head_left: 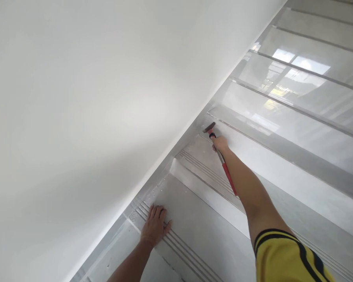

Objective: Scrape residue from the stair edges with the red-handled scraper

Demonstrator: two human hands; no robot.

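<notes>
Left hand (154,226) spread flat on grooved stair tread (194,231), right hand (220,143) gripping red-handled hammer (220,156), dark head by white wall (91,98)

Your left hand (154,226) lies flat, palm down, fingers together and pointing forward, its forearm rising from the lower edge. Your right arm stretches fully forward, yellow sleeve at the shoulder, and your right hand (220,143) is curled into a fist.

Glossy tiled stairs (297,117), matt wall (76,98)
By the wall, step nosings carry ribbed grooves (179,244); hammer (220,156) has a red, plastic-looking handle.
</notes>
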